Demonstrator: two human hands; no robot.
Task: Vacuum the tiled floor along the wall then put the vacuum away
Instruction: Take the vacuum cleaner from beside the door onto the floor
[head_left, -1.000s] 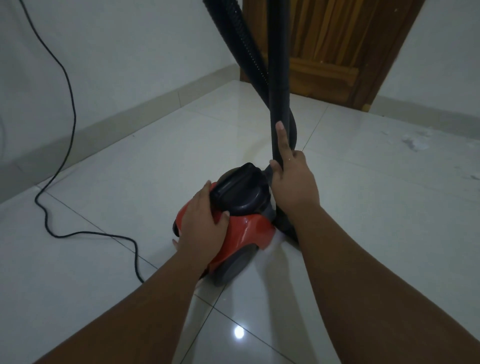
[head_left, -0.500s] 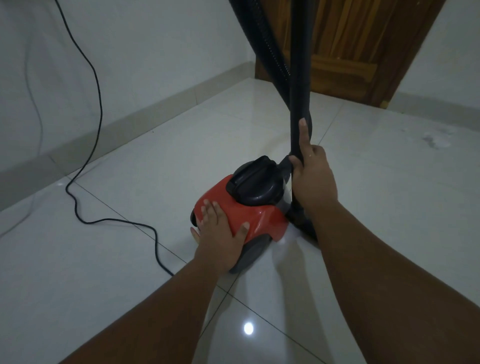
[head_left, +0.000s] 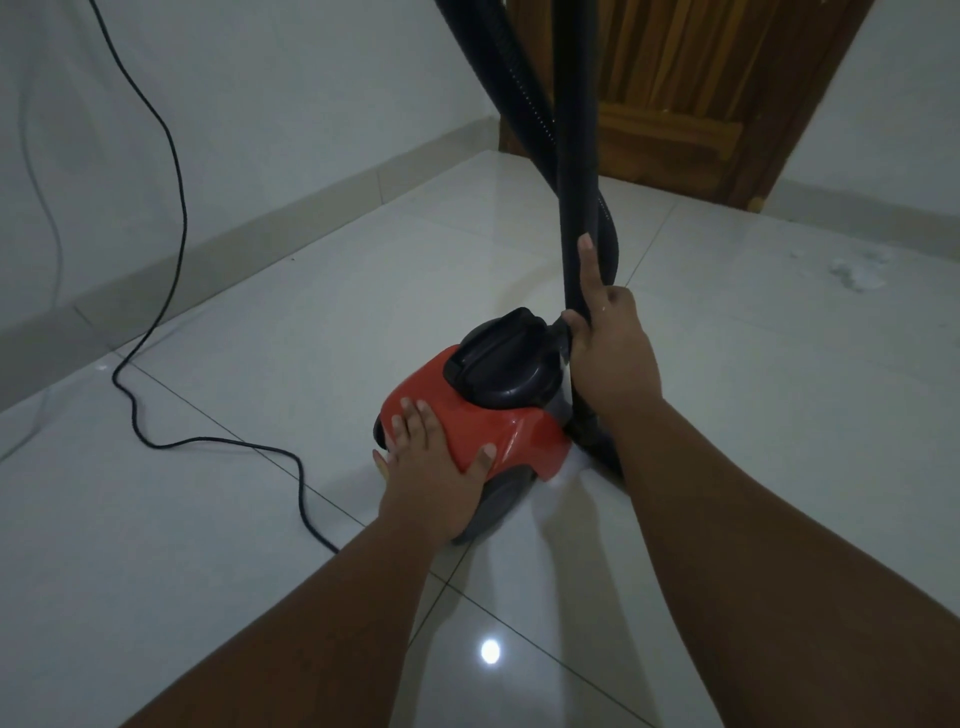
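Canister vacuum (head_left: 498, 415): red shell, black top, on tiled floor (head_left: 260, 332) nr wall. Left hand (head_left: 434, 473) spread flat on shell. Right hand (head_left: 608, 348) wrapped round black tube (head_left: 574, 171), forefinger extended.

No legible text, label or brand on the vacuum (head_left: 498, 415) or elsewhere
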